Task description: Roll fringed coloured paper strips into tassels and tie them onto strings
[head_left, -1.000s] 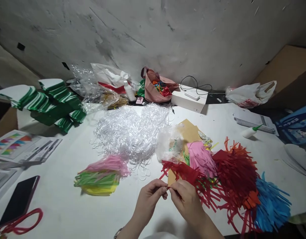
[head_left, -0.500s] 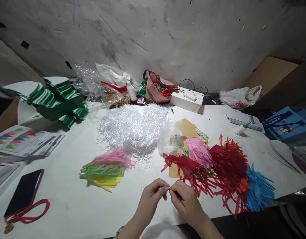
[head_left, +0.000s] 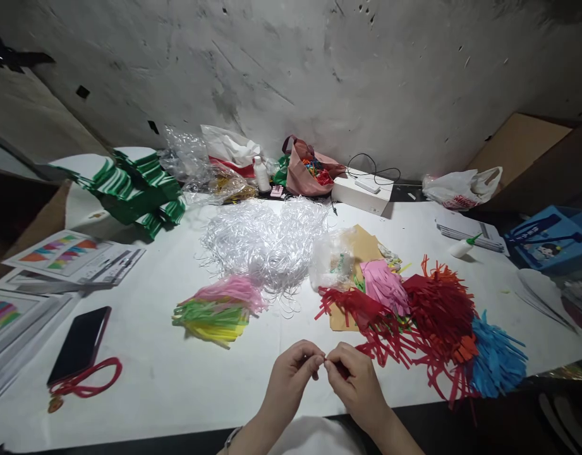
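Note:
My left hand (head_left: 297, 370) and my right hand (head_left: 350, 373) meet fingertip to fingertip above the front of the white table (head_left: 148, 392). Both are closed in a pinch. A tiny dark reddish bit shows at the right fingers, too small to name. Right of them lie red tissue strips (head_left: 388, 338), a pink bundle (head_left: 384, 285), a dark red bundle (head_left: 440, 309) and a blue fringed bundle (head_left: 497, 357). On the left is a fringed bundle in pink, green and yellow (head_left: 215, 309). Behind it spreads a heap of white shiny string (head_left: 266, 243).
A phone (head_left: 79, 344) with a red strap and printed sheets (head_left: 58, 256) lie left, below green-edged stacks (head_left: 139, 196). Along the wall stand a white bottle (head_left: 261, 175), a pink bag (head_left: 304, 174) and a white box (head_left: 361, 197). A green-tipped glue bottle (head_left: 462, 248) lies right.
The view has swung slightly left, so things on the table appear shifted to the right. My hands keep nearly the same pinch, fingertips together.

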`<state>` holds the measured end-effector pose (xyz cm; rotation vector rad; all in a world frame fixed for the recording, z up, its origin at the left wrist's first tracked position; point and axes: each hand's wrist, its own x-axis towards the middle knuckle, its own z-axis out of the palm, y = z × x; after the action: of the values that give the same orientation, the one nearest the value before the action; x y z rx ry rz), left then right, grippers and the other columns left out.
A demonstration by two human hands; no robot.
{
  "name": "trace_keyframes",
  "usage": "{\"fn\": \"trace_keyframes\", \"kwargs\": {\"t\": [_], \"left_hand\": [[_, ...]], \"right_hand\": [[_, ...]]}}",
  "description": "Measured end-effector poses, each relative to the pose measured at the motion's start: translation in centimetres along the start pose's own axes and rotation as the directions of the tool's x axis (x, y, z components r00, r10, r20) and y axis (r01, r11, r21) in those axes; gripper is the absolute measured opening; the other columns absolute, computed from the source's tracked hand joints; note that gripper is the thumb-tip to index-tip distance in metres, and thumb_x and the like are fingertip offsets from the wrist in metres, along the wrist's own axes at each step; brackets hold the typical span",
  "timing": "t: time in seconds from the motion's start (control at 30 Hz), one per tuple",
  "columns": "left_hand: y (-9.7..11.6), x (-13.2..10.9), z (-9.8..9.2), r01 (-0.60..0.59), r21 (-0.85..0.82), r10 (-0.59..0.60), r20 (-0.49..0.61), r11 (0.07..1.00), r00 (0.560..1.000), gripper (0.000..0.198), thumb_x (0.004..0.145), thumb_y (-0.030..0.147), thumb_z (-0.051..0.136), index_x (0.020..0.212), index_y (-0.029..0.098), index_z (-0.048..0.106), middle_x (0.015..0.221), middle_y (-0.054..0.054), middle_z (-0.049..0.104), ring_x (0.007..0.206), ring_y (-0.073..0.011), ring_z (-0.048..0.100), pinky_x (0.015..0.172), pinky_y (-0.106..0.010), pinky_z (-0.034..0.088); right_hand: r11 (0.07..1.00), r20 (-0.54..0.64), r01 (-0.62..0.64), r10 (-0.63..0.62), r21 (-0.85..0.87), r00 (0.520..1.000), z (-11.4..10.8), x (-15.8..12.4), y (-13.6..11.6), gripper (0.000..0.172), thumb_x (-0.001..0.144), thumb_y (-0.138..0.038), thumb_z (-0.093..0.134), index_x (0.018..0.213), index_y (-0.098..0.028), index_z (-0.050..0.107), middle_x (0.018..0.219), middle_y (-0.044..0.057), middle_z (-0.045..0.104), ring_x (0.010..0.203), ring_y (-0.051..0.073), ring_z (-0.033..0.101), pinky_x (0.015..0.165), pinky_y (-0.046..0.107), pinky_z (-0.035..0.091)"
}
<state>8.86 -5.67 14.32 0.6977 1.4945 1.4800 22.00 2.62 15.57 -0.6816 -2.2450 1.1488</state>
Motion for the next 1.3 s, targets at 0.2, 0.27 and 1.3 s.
{"fn": "trace_keyframes", "kwargs": {"t": [0.2, 0.27, 1.3], "left_hand": [[0.1, -0.8, -0.5, -0.002, 0.004, 0.002, 0.015, 1.000, 1.000, 0.024, 0.079, 0.039, 0.066, 0.070, 0.016, 0.066, 0.069, -0.001, 0.058, 0.059, -0.0115, 0.050, 0.058, -0.023, 0.043], [0.1, -0.9, -0.7, -0.008, 0.008, 0.008, 0.011, 1.000, 1.000, 0.023, 0.080, 0.038, 0.066, 0.072, 0.017, 0.068, 0.071, -0.002, 0.059, 0.060, -0.0117, 0.051, 0.058, -0.023, 0.043], [1.3, -0.7, -2.0, 0.048, 0.143, -0.053, 0.033, 0.989, 0.998, 0.020, 0.077, 0.036, 0.065, 0.075, 0.017, 0.071, 0.066, -0.003, 0.064, 0.061, -0.0146, 0.055, 0.058, -0.025, 0.046]], "right_hand": [[0.994, 0.023, 0.087, -0.085, -0.070, 0.996, 0.4, -0.2, -0.4, 0.021, 0.094, -0.020, 0.044, 0.076, -0.020, 0.055, 0.069, 0.000, 0.055, 0.065, 0.014, 0.051, 0.059, 0.025, 0.036], [0.996, 0.053, 0.078, -0.075, -0.053, 0.996, 0.2, -0.2, -0.5, 0.020, 0.095, -0.020, 0.044, 0.079, -0.020, 0.056, 0.072, 0.001, 0.058, 0.069, 0.015, 0.053, 0.062, 0.025, 0.038], [0.999, 0.012, 0.021, -0.020, -0.051, 1.000, 0.9, -0.3, -0.2, 0.022, 0.097, -0.024, 0.043, 0.080, -0.020, 0.057, 0.073, 0.002, 0.060, 0.070, 0.016, 0.054, 0.064, 0.027, 0.040]]}}
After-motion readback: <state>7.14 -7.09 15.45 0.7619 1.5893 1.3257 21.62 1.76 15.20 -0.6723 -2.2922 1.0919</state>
